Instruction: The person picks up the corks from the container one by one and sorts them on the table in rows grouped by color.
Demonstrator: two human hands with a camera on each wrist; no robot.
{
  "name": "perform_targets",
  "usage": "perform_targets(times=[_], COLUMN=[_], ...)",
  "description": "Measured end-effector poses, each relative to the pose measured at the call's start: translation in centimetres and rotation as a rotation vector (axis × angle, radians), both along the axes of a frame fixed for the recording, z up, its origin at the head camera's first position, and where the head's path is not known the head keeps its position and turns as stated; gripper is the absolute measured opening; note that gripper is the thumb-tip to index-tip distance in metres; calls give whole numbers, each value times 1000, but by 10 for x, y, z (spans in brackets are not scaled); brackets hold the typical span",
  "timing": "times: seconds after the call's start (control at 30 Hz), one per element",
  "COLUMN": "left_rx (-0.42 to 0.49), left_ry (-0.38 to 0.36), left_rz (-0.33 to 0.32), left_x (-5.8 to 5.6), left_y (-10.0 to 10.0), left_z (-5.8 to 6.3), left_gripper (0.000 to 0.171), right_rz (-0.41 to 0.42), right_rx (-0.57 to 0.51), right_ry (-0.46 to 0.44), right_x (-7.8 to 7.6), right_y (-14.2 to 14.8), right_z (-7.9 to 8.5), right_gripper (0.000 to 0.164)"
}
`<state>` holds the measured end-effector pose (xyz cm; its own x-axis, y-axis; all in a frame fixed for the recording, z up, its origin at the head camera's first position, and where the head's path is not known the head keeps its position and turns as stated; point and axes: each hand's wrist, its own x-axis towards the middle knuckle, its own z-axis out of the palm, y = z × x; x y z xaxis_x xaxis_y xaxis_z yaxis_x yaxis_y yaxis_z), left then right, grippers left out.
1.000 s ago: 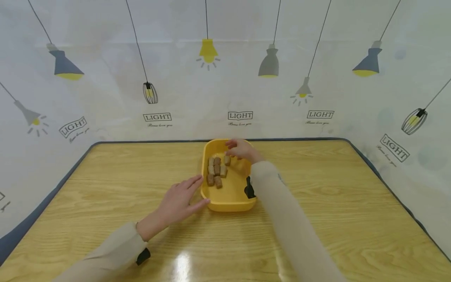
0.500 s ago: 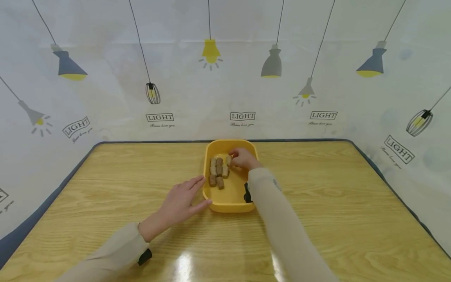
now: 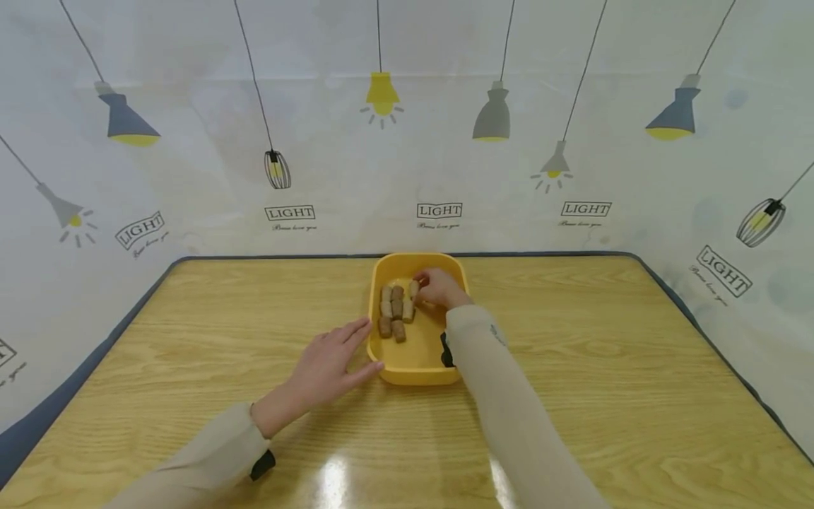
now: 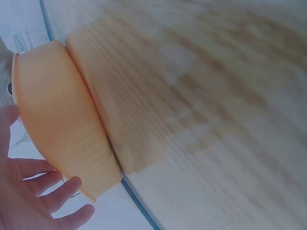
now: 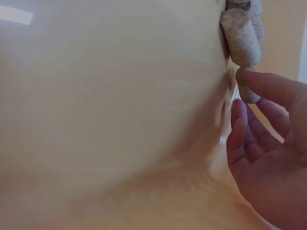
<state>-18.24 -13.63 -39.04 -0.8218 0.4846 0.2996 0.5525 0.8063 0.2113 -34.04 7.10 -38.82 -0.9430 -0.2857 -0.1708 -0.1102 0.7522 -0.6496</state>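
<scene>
Inside a yellow plastic bin (image 3: 420,377), several corks stand close together on the left, some light and some darker brown. My right hand (image 3: 440,288) reaches in from the right and pinches the far light cork (image 3: 415,288) between thumb and index finger. In the right wrist view, that cork (image 5: 249,94) sits just past a neighbouring light cork (image 5: 243,40), at the right hand's (image 5: 278,148) fingertips. My left hand (image 3: 324,364) rests against the bin's left side with fingers extended and thumb at the near corner. Spread fingers show on the left hand (image 4: 36,191) in the left wrist view.
The bin stands near the far edge of a wooden table (image 3: 267,297). Behind the table hangs a pale backdrop (image 3: 343,170) printed with lamps. A black wrist device (image 3: 448,350) under the right sleeve hangs over the bin's right side.
My right hand has come down from above the far cork and its thumb and finger have closed on it. The left hand stays at the bin's side. The head view shifts slightly.
</scene>
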Motion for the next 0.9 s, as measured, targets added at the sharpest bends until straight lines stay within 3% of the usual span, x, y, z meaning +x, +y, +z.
perform_targets(times=[0.27, 0.4, 0.5, 0.7, 0.77, 0.9], left_rx=[7, -8, -14, -27, -30, -29], left_ry=[5, 0, -10, -32, -32, -25], left_rz=[-5, -6, -5, -2, -3, -5], left_x=[2, 1, 1, 0, 1, 1], left_y=[0, 0, 0, 0, 0, 1], left_z=[2, 2, 2, 3, 3, 3], left_gripper=[67, 67, 68, 68, 69, 68], right_rz=[20, 68, 79, 73, 64, 94], right_rx=[-42, -31, -18, 27, 51, 89], right_ry=[-4, 42, 48, 46, 47, 114], right_x=[-2, -28, -34, -22, -10, -2], right_y=[3, 12, 16, 25, 27, 39], right_z=[11, 2, 7, 39, 54, 67], right_gripper=[40, 37, 40, 46, 44, 42])
